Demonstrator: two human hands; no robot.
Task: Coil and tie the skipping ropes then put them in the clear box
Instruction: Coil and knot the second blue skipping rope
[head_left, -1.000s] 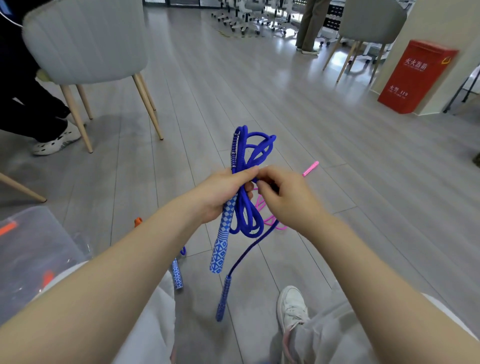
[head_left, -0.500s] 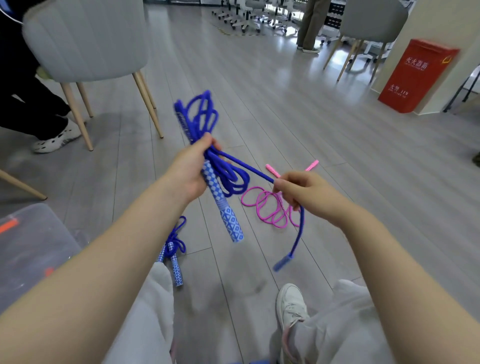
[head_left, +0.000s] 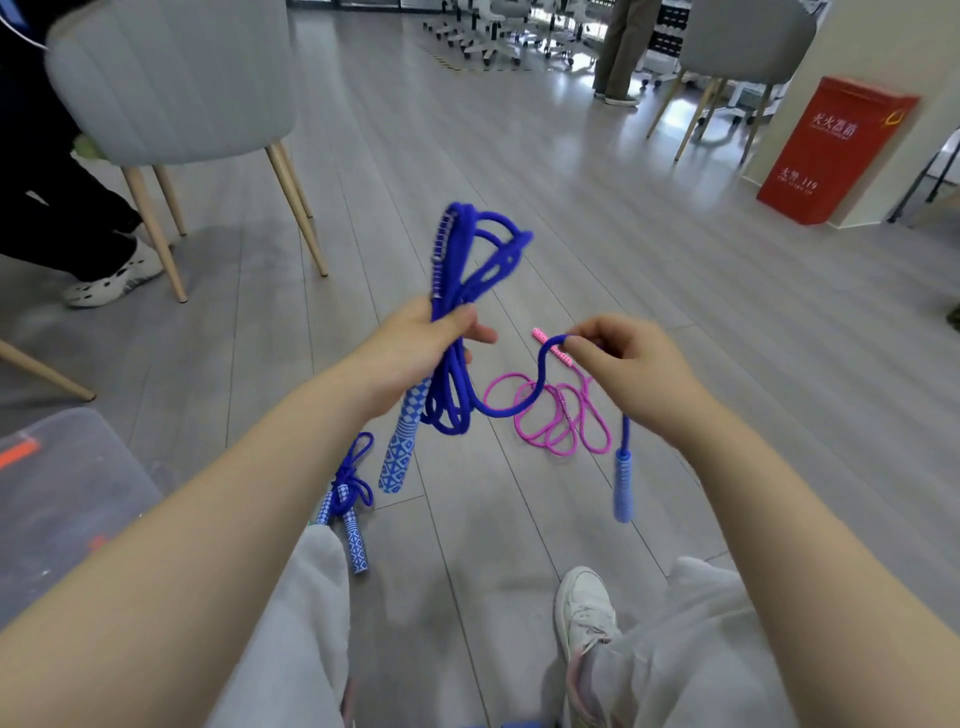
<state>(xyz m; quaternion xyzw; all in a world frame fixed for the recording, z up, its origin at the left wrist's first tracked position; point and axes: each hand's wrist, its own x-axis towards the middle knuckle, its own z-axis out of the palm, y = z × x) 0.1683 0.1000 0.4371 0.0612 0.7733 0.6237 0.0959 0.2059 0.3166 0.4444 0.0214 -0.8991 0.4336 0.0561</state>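
Two hands on one blue rope (head_left: 457, 364) above the floor: left hand (head_left: 423, 345) grips the coil, right hand (head_left: 621, 358) pinches the free tail. Best wrap the tail tight round the coil's middle, keeping loops bunched.

The coiled skipping rope (head_left: 457, 332) hangs from the left hand (head_left: 415, 348). To its right, the right hand (head_left: 623, 364) pinches its free end. Below the coil on the floor (head_left: 519, 182), a loose rope (head_left: 556, 415) lies right, a tied rope (head_left: 348, 493) left, the clear box (head_left: 67, 493) farther left.
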